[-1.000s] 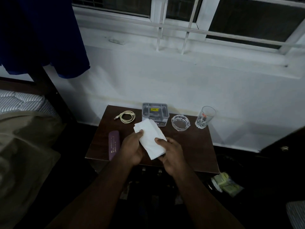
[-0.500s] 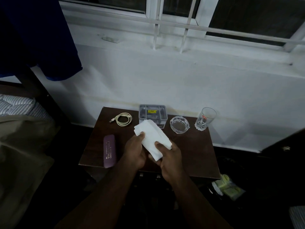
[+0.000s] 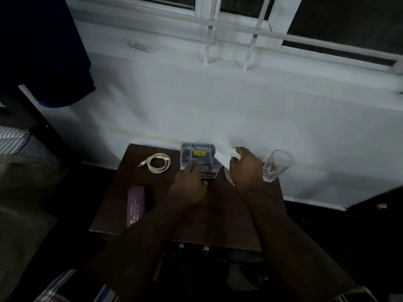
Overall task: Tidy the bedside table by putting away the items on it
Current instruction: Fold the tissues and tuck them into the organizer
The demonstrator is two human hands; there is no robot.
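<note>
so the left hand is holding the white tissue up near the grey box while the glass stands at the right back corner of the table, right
Not quite: the head view shows the right hand gripping the white tissue near the grey box. The left hand reaches to the box's front. The glass does stand at the table's right back corner.

Two bare forearms, no sleeves visible, hands [image 3: 189, 185] bare, possibly no rings

glass ashtray [image 3: 229, 178] mostly hidden behind right hand [image 3: 245, 168], tissue [image 3: 224, 154] motion-blurred
</note>
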